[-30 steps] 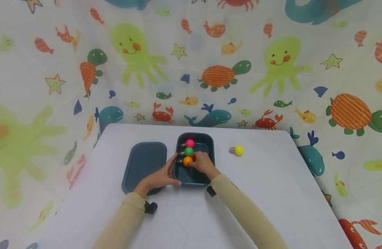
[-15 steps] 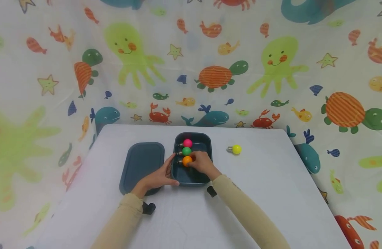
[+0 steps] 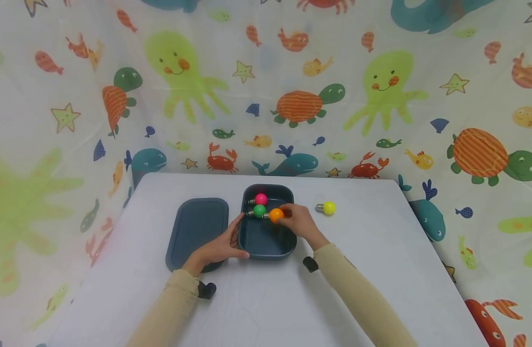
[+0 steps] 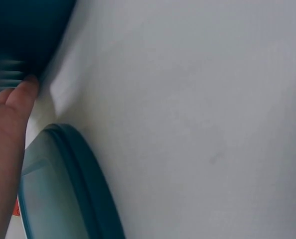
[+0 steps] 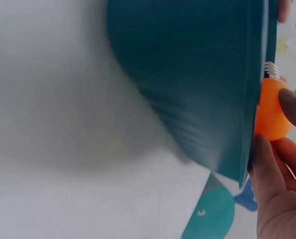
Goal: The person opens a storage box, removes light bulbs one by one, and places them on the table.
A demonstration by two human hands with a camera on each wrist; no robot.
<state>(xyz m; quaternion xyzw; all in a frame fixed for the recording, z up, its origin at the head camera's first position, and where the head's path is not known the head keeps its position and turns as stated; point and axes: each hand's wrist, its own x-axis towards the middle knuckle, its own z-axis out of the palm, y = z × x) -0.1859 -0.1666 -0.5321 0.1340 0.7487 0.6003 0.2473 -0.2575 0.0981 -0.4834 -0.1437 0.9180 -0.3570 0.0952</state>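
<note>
Head view: orange bulb [image 3: 276, 215] base leftward.

You have four bulbs: orange bulb [image 3: 276, 215], green bulb [image 3: 259, 210], pink bulb [image 3: 260, 199], yellow bulb [image 3: 328, 207]; one tray [image 3: 266, 246]; one lid [image 3: 196, 231].
</note>
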